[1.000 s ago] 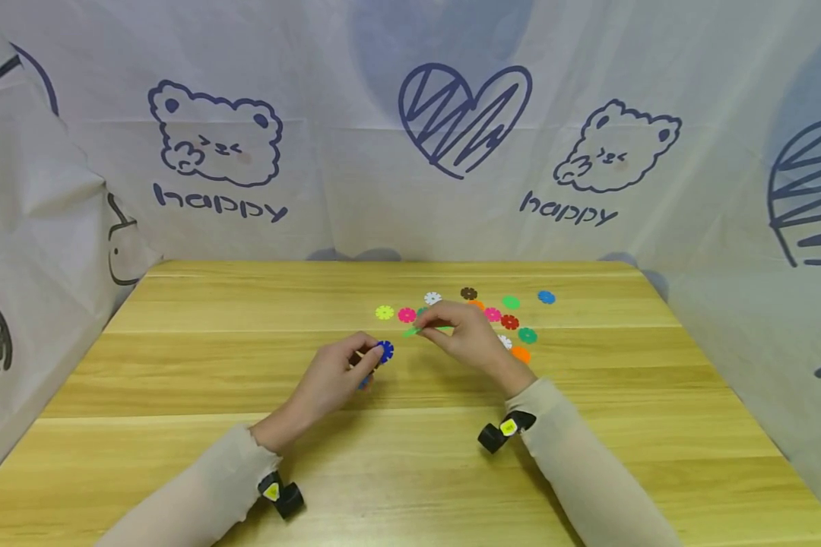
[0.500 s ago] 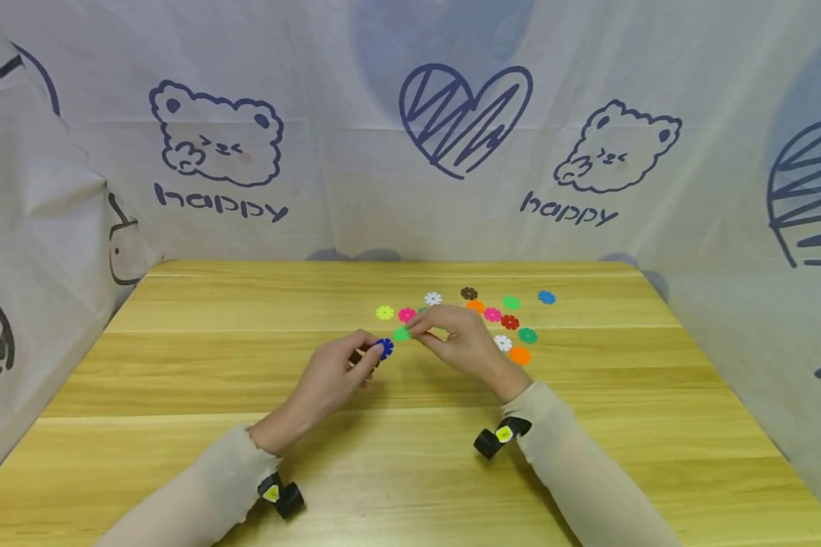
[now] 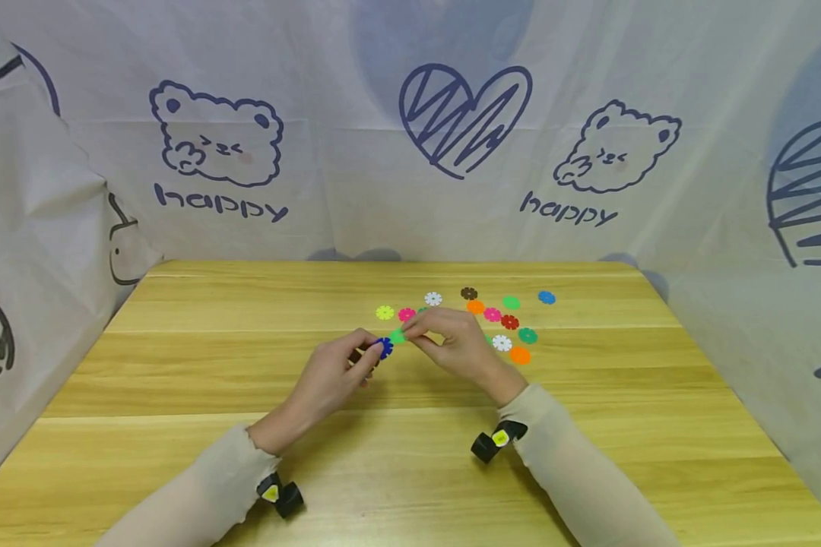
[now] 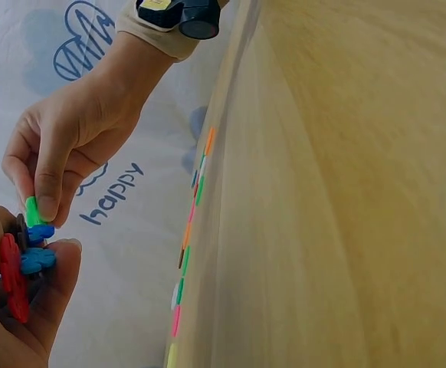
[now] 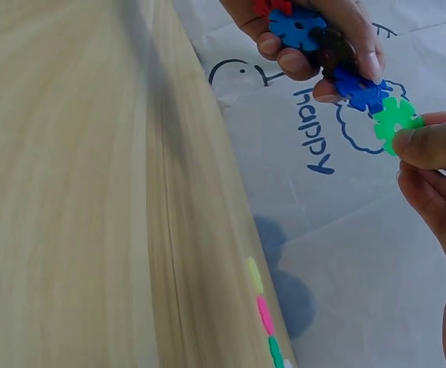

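Observation:
My left hand (image 3: pixel 331 374) holds a joined cluster of flat plastic snowflake discs with notched edges. In the right wrist view a dark blue disc (image 5: pixel 359 89) sticks out past its thumb. Behind that come a dark brown disc (image 5: pixel 333 52) and a lighter blue disc (image 5: pixel 294 29). The left wrist view shows a red disc (image 4: pixel 11 277) at the palm side, partly covered by fingers. Between thumb and fingertips, my right hand (image 3: pixel 458 342) pinches a bright green disc (image 5: pixel 396 121). Its notched edge meets the edge of the dark blue disc. Both hands are raised above the table.
On the wooden table (image 3: pixel 246 304) lie several loose discs, mostly beyond and right of the hands. Among them are a yellow disc (image 3: pixel 385 312), a white disc (image 3: pixel 502 343), an orange disc (image 3: pixel 520 355) and a blue disc (image 3: pixel 546 297). Printed cloth (image 3: pixel 356 190) hangs behind.
My right hand has moved left with the green disc, bringing it up to the dark blue disc. My left hand has stayed almost still, keeping its hold on the cluster.

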`<state>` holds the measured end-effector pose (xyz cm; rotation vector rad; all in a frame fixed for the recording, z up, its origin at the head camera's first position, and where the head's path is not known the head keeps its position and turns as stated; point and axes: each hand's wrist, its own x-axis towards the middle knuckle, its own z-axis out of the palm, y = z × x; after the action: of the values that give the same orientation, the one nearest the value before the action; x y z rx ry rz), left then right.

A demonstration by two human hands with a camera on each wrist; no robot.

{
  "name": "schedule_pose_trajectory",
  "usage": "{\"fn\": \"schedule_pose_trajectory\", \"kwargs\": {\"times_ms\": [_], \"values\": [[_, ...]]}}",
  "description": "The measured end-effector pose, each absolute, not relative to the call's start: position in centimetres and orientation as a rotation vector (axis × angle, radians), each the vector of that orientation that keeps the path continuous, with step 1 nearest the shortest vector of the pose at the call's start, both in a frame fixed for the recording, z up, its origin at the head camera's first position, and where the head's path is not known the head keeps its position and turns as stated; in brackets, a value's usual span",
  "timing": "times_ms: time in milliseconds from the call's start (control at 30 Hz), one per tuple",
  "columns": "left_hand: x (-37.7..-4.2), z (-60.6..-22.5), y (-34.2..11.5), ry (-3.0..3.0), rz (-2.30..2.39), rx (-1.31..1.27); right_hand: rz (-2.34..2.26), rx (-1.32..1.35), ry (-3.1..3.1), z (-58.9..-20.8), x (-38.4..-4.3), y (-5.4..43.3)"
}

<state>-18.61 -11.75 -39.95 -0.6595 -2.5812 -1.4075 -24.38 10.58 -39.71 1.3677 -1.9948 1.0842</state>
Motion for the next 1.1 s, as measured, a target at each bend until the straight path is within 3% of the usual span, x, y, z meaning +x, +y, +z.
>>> {"fn": "schedule_pose_trajectory", "kwargs": {"times_ms": [1100], "values": [[-18.8,-40.2,-11.9,-2.625,-1.655,-0.592,0.925,1.408,-2.011,-39.5,-23.8,10.0]]}}
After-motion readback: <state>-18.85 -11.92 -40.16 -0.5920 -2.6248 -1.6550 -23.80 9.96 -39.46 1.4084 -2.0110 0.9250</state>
